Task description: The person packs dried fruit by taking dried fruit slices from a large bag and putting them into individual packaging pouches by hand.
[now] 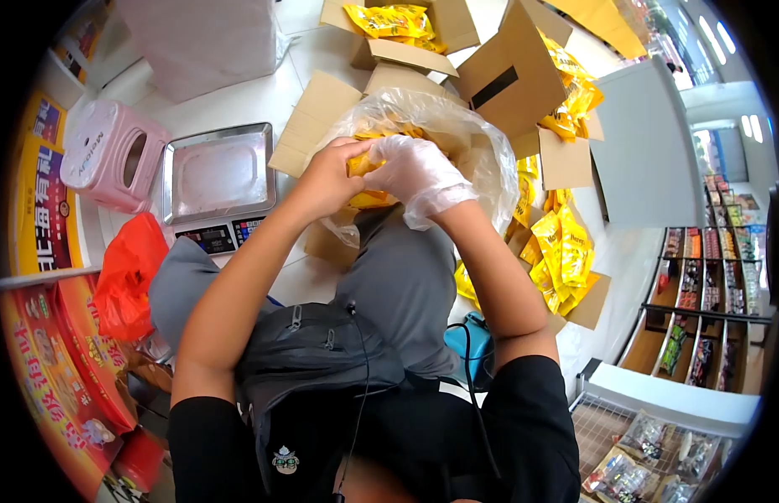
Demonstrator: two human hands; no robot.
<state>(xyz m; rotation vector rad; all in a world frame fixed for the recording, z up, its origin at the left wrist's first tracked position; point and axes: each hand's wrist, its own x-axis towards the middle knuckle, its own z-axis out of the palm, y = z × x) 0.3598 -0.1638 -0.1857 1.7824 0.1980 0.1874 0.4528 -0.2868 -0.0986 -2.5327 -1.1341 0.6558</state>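
Bare and curled, my left hand (329,180) grips a small yellow packet (358,164) over an open cardboard box. My right hand (416,174), in a clear plastic glove, closes on the packet's other side; its fingertips are partly hidden. Around both hands spreads a clear plastic liner bag (488,155) set in the box. More yellow packets (374,199) lie inside the bag, mostly covered by my hands.
Left of the box sits a digital scale with a metal tray (218,174), beside a pink stool (113,155) and a red plastic bag (134,272). Cartons of yellow bags (561,251) stand to the right, with another carton (415,57) beyond. Shelves (708,302) line the far right.
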